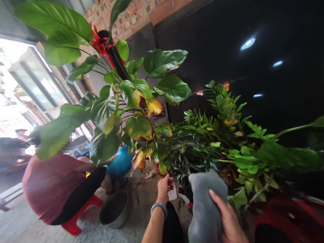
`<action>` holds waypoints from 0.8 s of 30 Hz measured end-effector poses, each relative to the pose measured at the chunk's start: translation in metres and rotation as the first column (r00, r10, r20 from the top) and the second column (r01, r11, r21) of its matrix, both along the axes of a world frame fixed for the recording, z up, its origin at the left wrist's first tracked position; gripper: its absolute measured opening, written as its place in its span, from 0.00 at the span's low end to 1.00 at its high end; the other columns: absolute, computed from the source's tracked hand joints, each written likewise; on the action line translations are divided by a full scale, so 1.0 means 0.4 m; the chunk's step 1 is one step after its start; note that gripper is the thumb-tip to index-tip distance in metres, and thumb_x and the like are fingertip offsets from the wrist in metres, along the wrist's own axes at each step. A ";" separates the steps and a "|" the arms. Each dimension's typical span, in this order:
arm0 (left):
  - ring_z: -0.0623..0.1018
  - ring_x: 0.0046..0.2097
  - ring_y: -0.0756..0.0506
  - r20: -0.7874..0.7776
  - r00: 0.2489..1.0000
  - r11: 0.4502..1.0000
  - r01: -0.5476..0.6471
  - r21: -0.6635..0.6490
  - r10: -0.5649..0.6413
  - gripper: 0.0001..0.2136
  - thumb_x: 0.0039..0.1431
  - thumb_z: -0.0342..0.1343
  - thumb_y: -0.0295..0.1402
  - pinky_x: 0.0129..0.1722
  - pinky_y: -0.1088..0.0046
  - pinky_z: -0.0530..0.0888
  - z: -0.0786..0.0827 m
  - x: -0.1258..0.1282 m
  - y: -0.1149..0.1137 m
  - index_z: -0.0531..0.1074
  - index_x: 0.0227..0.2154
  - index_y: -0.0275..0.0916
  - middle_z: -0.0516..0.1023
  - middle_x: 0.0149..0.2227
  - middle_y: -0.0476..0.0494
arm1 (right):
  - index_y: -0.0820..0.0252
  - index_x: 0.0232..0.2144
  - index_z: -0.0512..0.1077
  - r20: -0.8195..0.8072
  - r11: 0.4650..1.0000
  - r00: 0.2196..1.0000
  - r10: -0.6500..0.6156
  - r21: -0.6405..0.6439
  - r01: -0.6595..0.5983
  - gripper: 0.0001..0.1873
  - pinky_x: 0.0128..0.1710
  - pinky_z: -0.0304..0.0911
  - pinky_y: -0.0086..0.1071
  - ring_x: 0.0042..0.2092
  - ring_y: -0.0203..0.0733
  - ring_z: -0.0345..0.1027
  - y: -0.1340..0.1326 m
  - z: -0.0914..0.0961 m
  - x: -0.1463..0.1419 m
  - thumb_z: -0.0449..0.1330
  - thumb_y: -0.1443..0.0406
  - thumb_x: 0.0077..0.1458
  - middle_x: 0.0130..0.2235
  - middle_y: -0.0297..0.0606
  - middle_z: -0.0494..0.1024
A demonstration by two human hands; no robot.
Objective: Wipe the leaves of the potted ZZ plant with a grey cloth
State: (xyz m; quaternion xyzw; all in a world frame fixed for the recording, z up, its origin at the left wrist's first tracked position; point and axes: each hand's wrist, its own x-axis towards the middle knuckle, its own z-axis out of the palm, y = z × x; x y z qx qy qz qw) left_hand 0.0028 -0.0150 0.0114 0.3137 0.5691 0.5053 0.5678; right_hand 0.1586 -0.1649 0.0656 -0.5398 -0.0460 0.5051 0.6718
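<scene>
My left hand (165, 187), with a grey bangle (159, 210) on its wrist, reaches low beneath the yellowed leaves (141, 160) of a tall potted plant (139, 126). Its fingers are curled together; what they hold, if anything, I cannot make out. A white card (172, 193) with dark print shows right beside those fingers. In my right hand (225, 216) is a thick grey cloth (206, 202), gripped along its right side with the thumb on top. Low green plants (202, 145) crowd just beyond the cloth.
At the left a person in a pink shirt (55, 182) sits on a red stool (76, 216). A dark basin (116, 209) stands on the concrete floor between us. A glossy black panel (215, 50) rises behind the plants, and something red (291, 216) is at the lower right.
</scene>
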 end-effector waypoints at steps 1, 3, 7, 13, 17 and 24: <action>0.67 0.18 0.52 -0.006 1.000 1.000 -0.004 0.001 0.004 0.21 0.33 0.70 0.47 0.20 0.75 0.64 0.000 0.003 -0.001 0.70 0.10 0.35 0.72 0.16 0.46 | 0.55 0.26 0.77 0.006 0.998 0.998 -0.058 0.028 0.057 0.21 0.43 0.73 0.46 0.47 0.63 0.76 0.017 0.034 0.005 0.71 0.52 0.26 0.34 0.43 0.85; 0.66 0.17 0.53 -0.013 1.000 1.000 -0.016 0.003 0.017 0.21 0.33 0.71 0.47 0.19 0.75 0.63 -0.001 0.010 -0.004 0.68 0.09 0.36 0.69 0.13 0.48 | 0.56 0.27 0.76 -0.016 0.989 0.993 -0.114 0.089 0.115 0.24 0.40 0.73 0.47 0.43 0.63 0.77 0.061 0.092 0.012 0.71 0.53 0.23 0.31 0.41 0.84; 0.65 0.17 0.53 0.005 0.998 0.998 -0.068 -0.007 0.068 0.21 0.35 0.71 0.44 0.18 0.76 0.62 -0.003 0.014 -0.006 0.65 0.10 0.38 0.66 0.14 0.52 | 0.58 0.26 0.77 -0.079 0.996 0.995 0.057 0.075 -0.051 0.24 0.38 0.73 0.48 0.40 0.64 0.78 0.102 0.090 0.009 0.71 0.54 0.22 0.26 0.43 0.83; 0.72 0.24 0.51 0.096 0.983 0.988 -0.157 0.004 0.156 0.16 0.39 0.71 0.36 0.21 0.77 0.67 0.002 -0.002 0.004 0.67 0.22 0.40 0.71 0.24 0.51 | 0.54 0.22 0.77 0.112 0.983 0.980 0.162 -0.101 -0.150 0.19 0.45 0.71 0.47 0.48 0.66 0.75 -0.002 -0.085 0.003 0.71 0.51 0.27 0.30 0.45 0.84; 0.75 0.29 0.50 0.214 0.969 0.989 -0.138 0.062 0.122 0.16 0.39 0.70 0.33 0.27 0.76 0.71 -0.002 0.004 0.009 0.70 0.30 0.41 0.75 0.31 0.48 | 0.54 0.26 0.77 0.122 0.999 0.992 0.030 -0.019 -0.028 0.22 0.46 0.71 0.46 0.47 0.62 0.76 0.026 -0.035 0.018 0.71 0.49 0.29 0.32 0.42 0.85; 0.72 0.27 0.51 0.345 0.936 0.988 -0.108 0.107 0.065 0.16 0.37 0.69 0.35 0.30 0.72 0.73 -0.007 0.030 0.011 0.70 0.29 0.41 0.73 0.29 0.51 | 0.57 0.25 0.78 0.100 0.989 0.992 0.078 0.121 -0.090 0.19 0.40 0.70 0.49 0.39 0.63 0.78 0.115 0.011 0.017 0.70 0.55 0.26 0.26 0.41 0.83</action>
